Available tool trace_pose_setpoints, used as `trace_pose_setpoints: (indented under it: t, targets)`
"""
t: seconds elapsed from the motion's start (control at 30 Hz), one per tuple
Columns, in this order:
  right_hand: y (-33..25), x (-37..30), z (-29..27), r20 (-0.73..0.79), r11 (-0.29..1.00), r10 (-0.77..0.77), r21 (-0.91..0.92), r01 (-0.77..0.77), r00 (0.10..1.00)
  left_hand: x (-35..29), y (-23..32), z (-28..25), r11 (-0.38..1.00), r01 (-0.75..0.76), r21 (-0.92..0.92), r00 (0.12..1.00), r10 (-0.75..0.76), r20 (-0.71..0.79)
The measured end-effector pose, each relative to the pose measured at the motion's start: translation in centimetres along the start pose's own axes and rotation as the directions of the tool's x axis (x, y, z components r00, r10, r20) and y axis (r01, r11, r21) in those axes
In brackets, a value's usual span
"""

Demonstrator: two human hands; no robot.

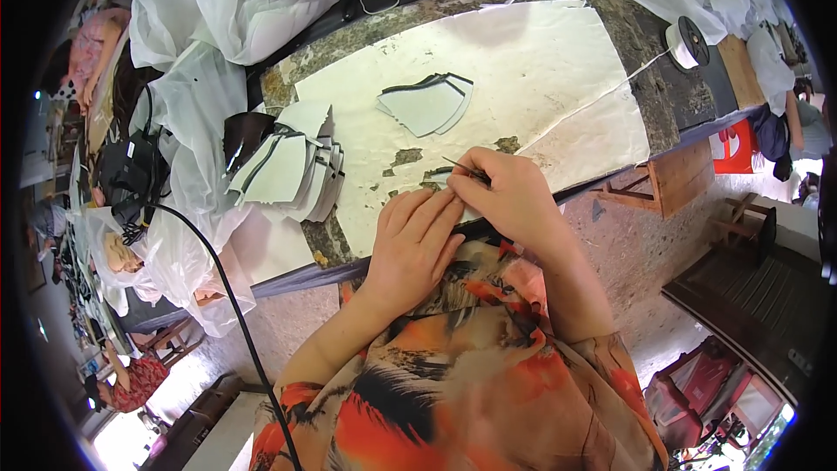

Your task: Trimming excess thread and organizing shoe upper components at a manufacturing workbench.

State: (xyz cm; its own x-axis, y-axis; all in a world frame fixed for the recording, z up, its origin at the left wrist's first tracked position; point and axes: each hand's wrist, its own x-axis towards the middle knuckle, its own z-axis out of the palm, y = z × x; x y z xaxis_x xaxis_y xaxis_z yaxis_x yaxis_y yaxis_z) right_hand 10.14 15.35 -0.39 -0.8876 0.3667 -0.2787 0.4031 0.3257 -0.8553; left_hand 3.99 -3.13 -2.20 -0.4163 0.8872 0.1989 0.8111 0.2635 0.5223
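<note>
At the table's near edge my two hands meet. My right hand (pixel 514 201) pinches a thin dark pointed tool (pixel 455 164), whose tip sticks out to the left; its exact kind is too small to tell. Beside it, my left hand (pixel 414 240) has its fingers together and bent over the edge, thumb underneath, and whatever they hold is hidden. A small pale piece (pixel 441 174) shows just beyond the fingertips. Farther off lie a few curved pale cut pieces with black edging (pixel 427 106). Left of my hands, a thicker stack of similar pieces (pixel 283 170) is piled up.
A worn white sheet (pixel 549 61) covers the tabletop. At the far right stands a spool of white cord (pixel 687 44), its strand running toward my right hand. Plastic bags (pixel 196 13) crowd the left and back. A black cable (pixel 228 283) hangs at left; a wooden stool (pixel 667 181) stands right.
</note>
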Motion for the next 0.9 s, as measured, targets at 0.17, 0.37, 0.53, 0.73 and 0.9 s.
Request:
trace_pose_setpoints:
  t: [0.17,0.37,0.53,0.73,0.9]
  targets:
    - [0.22,0.07,1.13,-0.096,0.992,-0.038,-0.124,0.026,0.995,-0.02,-0.03,-0.04,1.000,-0.006,0.002,1.000,0.006,0.014]
    - [0.21,0.11,1.19,-0.113,0.982,-0.071,-0.180,0.050,0.991,-0.31,-0.23,0.19,1.000,-0.004,0.000,1.000,0.004,0.007]
    - [0.39,0.10,1.05,-0.096,0.980,-0.080,-0.188,0.061,0.992,0.10,-0.13,-0.22,0.996,0.058,0.063,0.997,-0.055,-0.055]
    - [0.42,0.11,0.96,-0.087,0.983,-0.091,-0.169,0.076,0.992,0.07,-0.40,-0.31,0.990,0.076,0.115,0.995,-0.084,0.061]
    - [0.29,0.21,1.16,-0.124,0.984,-0.101,-0.157,0.081,0.987,-0.07,-0.04,-0.18,0.987,0.098,0.131,0.993,-0.106,0.054]
